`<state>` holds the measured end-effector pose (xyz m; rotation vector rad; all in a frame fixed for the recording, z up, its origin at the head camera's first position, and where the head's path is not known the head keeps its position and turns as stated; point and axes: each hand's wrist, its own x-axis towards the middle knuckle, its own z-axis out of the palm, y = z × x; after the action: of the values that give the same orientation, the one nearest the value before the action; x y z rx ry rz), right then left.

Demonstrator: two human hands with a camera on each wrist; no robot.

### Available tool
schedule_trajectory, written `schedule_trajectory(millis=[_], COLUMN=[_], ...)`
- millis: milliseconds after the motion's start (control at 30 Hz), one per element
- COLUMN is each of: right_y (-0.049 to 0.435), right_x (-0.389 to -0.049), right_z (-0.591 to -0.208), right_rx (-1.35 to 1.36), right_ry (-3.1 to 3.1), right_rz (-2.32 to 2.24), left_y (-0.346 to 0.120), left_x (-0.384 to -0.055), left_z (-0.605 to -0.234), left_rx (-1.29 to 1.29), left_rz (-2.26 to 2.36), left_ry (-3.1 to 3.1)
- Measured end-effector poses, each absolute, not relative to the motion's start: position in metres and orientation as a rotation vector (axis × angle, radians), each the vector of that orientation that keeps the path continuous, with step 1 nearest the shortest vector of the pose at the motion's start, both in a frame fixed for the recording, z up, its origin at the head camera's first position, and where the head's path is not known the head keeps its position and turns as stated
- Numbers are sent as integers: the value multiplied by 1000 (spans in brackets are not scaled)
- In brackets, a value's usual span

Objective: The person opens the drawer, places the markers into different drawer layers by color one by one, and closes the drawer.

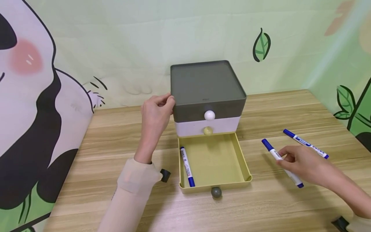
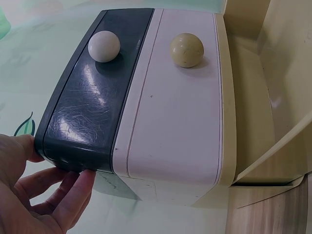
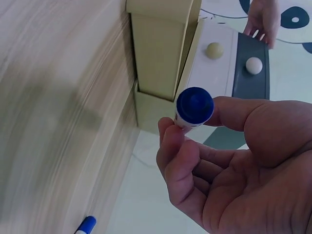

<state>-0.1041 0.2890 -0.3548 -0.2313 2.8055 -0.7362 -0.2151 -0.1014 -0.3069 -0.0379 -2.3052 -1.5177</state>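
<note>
A small desktop drawer unit [image 1: 207,82] has a dark grey top tier, a white middle tier and a yellow bottom drawer [image 1: 217,158] pulled out. One blue-capped whiteboard marker [image 1: 186,166] lies along that drawer's left side. My left hand [image 1: 156,111] holds the unit's upper left corner, thumb at the top edge and fingers against the side in the left wrist view. Right of the drawer, my right hand [image 1: 310,164] pinches a second marker [image 1: 274,153] between thumb and fingers; its blue end [image 3: 195,106] faces the right wrist camera. Another marker [image 1: 305,143] lies on the table just behind that hand.
Round knobs stick out in front: a white knob [image 1: 209,115], a yellow knob [image 1: 207,130] and a grey knob [image 1: 216,192]. Everything stands on a wood-grain table [image 1: 266,206]. A printed backdrop [image 1: 127,48] with a panda and leaves rises behind and at both sides.
</note>
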Motion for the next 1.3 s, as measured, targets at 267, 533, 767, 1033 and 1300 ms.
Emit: schedule_trajectory(millis=[267,533,767,1033,1300], right_y=[277,266,258,247,232], right_x=[-99,-94,-91,-91,-94], right_z=[-354,-351,-349,-347,-342], right_rx=[-328,-338,-387,-449,-482], right_ry=[2847,2837,2779,2796,2761], right_rz=[-729,-754,-821,-808,-844], left_y=[-102,-101,-101,-102,-102], left_x=[-216,-215,-216,-216,-215], left_z=[-307,-307,-308,-308,-307], left_rx=[-44,-40,-40,-39,-31], left_rz=[-1520,-1534,-1535,-1531,-1544], left_ry=[-2301,-2296,-2294,-2290,-2301])
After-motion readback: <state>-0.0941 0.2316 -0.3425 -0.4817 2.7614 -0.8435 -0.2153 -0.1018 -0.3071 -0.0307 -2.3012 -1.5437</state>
